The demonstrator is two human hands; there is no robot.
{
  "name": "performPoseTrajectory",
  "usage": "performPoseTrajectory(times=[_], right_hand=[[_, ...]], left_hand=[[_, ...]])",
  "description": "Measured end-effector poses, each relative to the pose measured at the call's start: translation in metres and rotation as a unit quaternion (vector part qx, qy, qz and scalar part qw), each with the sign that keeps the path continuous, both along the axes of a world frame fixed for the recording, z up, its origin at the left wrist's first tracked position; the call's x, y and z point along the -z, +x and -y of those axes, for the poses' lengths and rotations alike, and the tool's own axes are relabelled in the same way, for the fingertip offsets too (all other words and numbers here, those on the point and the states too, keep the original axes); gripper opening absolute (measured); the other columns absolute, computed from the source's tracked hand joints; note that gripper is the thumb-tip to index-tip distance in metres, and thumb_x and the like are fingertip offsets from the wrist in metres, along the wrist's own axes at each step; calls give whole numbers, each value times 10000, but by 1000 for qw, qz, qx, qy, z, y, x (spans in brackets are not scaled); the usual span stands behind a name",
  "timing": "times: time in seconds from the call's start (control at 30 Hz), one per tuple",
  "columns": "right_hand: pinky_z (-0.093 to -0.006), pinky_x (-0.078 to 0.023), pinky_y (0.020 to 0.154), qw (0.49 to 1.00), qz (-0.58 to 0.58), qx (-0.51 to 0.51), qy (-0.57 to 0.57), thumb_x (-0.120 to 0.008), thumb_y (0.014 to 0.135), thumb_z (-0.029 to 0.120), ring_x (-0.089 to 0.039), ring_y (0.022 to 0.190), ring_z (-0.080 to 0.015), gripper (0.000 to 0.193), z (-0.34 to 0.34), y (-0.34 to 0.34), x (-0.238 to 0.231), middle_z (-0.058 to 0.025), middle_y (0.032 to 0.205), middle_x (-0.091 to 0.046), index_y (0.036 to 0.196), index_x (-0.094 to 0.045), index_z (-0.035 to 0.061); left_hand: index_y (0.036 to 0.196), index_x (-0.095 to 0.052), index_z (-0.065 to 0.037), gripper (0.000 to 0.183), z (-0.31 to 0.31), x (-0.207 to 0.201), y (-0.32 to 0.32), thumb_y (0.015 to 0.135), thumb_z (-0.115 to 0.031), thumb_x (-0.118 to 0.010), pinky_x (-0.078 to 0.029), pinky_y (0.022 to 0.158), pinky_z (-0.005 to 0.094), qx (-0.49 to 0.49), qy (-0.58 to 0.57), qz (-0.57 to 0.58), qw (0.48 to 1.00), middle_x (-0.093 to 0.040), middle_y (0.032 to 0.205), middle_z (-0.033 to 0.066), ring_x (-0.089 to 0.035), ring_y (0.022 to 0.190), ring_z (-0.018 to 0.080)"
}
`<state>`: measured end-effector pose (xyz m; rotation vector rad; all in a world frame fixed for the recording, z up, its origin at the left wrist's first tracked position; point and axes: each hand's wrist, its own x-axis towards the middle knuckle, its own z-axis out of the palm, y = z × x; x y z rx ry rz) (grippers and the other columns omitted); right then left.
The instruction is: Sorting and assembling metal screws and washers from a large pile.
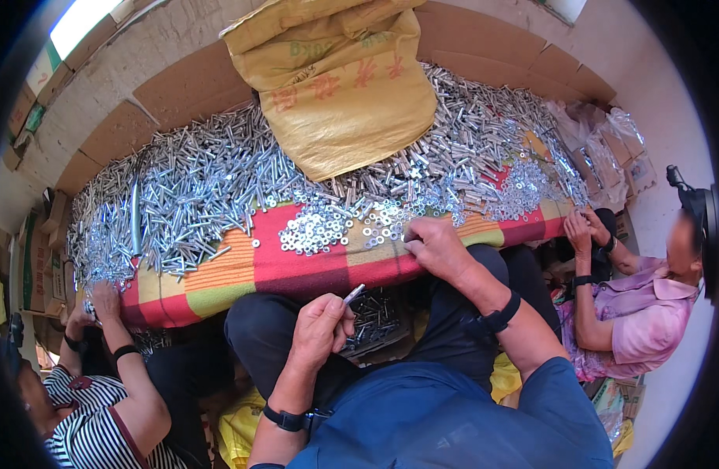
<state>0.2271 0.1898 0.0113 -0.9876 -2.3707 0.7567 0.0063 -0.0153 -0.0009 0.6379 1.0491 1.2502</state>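
Observation:
My left hand (320, 328) is closed around a short silvery bolt (355, 293), whose end sticks out past the thumb and forefinger above my lap. My right hand (438, 248) rests at the near edge of a checked cloth (297, 270), its fingers curled together. Whatever those fingers pinch is hidden from view. Just left of it lie scattered flat washers (375, 232), and a denser heap of washers (316, 228) sits further left on the cloth. Behind them spreads a large pile of metal bolts (211, 187).
A yellow woven sack (344, 102) lies over the pile. Cardboard (191, 82) lines the far side. Co-workers sit at both sides, one in a striped shirt (94, 426), one in a pink shirt (633, 313). Beneath the cloth's edge, a container of dark metal parts (375, 320) stands between my knees.

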Motion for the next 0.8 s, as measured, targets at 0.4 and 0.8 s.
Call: performPoseTrajectory(times=[0.4, 0.8], right_hand=[[-229, -509, 551, 845, -183, -57, -499, -697, 920, 72, -629, 640, -86, 112, 60, -43, -45, -43, 821, -668, 990, -653, -4], [-219, -485, 541, 817, -218, -42, -533, -702, 920, 73, -597, 621, -74, 102, 68, -51, -31, -31, 809, -654, 973, -646, 6]], left_hand=[[884, -579, -27, 371, -1, -2, 2, 1066, -342, -504, -282, 373, 215, -22, -2, 0, 1000, -612, 682, 91, -395, 392, 76], [882, -584, -30, 369, 1, -3, 2, 1065, -342, -509, -284, 378, 216, -13, 4, -6, 1000, -606, 686, 80, -394, 398, 74]])
